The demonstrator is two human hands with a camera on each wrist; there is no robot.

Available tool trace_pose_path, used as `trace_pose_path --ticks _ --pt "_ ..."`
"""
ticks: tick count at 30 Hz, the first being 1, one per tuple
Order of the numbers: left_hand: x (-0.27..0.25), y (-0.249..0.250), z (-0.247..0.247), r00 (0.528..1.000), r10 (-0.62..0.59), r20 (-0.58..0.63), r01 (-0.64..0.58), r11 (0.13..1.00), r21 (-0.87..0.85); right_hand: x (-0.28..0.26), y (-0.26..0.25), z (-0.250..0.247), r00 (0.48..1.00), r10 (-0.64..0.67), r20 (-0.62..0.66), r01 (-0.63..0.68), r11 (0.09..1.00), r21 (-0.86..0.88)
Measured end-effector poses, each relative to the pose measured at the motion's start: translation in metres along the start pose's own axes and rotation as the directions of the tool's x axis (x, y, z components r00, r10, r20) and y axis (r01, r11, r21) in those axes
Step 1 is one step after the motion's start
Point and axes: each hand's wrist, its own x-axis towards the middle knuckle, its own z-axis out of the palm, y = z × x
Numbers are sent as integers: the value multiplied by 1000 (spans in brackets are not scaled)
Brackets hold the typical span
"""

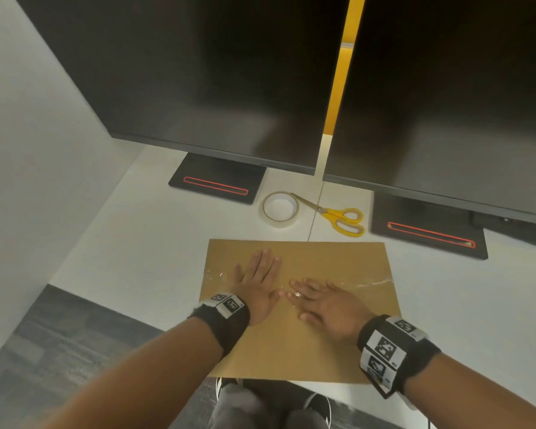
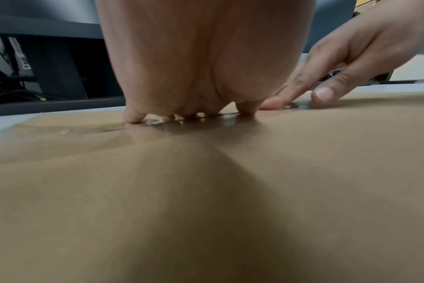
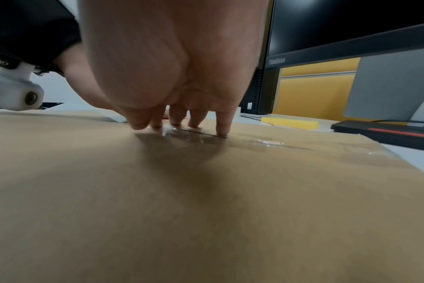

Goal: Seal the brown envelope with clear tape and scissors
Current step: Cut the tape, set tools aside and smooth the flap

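A person's left hand (image 1: 258, 281) and right hand (image 1: 324, 300) lay flat, fingers straight and gripping nothing, on a brown envelope (image 1: 294, 339) that rested on the white surface (image 1: 143, 243) in front of two dark monitors (image 1: 198, 82). Both hands pressed on a strip of clear tape (image 1: 373, 281) that ran across the envelope from its left edge to its right edge, its ends glinting and slightly wrinkled. The roll of tape (image 1: 279, 209) and the yellow-handled scissors (image 1: 338, 216) sat side by side on the surface beyond the envelope's far edge, the scissor blades touching or just beside the roll.

The step in hand appeared to be smoothing the tape down. It would likely go best with firm, flat pressure worked from the middle outward toward each end, so that trapped air and creases were driven out, and with extra attention to the wrinkled ends, where the tape seemed likeliest to lift.

The edge of the envelope's flap could not be made out under the hands and the tape, so whether the strip truly bridged it could not be told. The wrist views showed fingertips (image 3: 222, 131) on glossy tape, but blur hid how well it had stuck. The envelope's near edge was partly covered by the forearms.
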Motion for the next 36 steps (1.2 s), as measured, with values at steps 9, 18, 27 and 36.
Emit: trace_pose_path --ticks 9,18,27,36 --pt "-2 -22 -7 999 -48 -14 48 999 -18 -2 -6 2 999 54 3 -54 998 34" --pt "1 -35 -11 999 -47 -18 47 999 3 -3 -9 7 995 89 -34 -85 992 97" --pt "7 -41 -16 1000 -15 6 14 1000 26 -6 -12 0 982 159 -97 -133 963 236" --pt "13 -46 -24 999 28 18 -28 999 28 -10 -18 0 963 218 -159 -166 943 289"
